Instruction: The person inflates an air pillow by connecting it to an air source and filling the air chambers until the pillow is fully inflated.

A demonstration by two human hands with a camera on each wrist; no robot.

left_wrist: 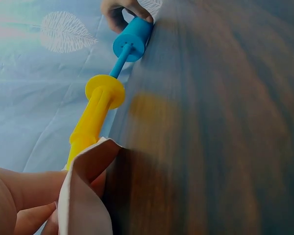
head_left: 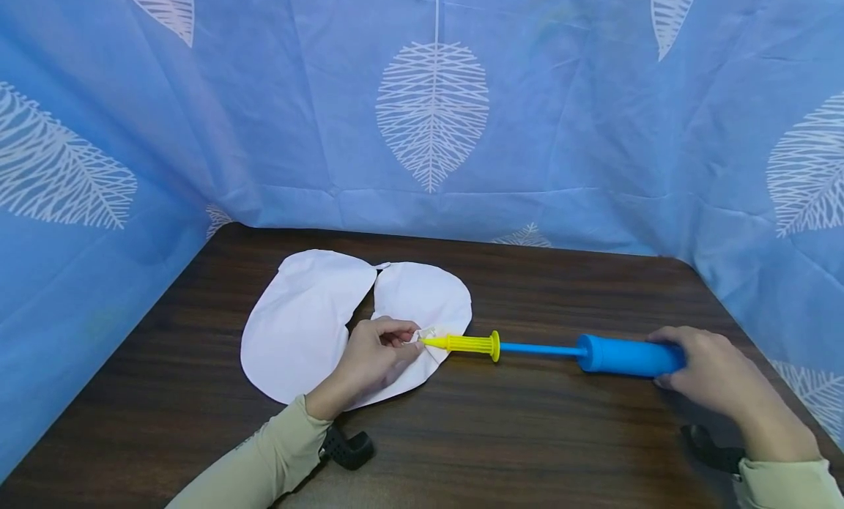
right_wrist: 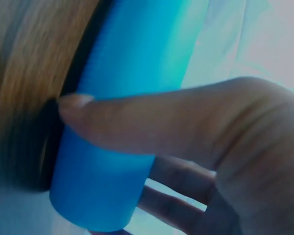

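Observation:
A balloon hand pump (head_left: 541,349) lies across the right half of the view, its blue barrel (head_left: 626,355) to the right and its yellow nozzle end (head_left: 461,343) to the left, with the blue rod drawn out between them. My right hand (head_left: 715,370) grips the barrel's far end, thumb across it in the right wrist view. My left hand (head_left: 369,355) pinches the neck of a flat white balloon (head_left: 290,326) at the tip of the yellow nozzle. The balloon is limp, with two wide rounded lobes; the left hand covers part of it.
Under everything is a dark wood-grain table (head_left: 527,436). Blue cloth (head_left: 560,113) with white leaf prints hangs around its back and sides. Dark straps with black mounts (head_left: 349,449) sit at both wrists, below the sleeves' (head_left: 264,458) cuffs.

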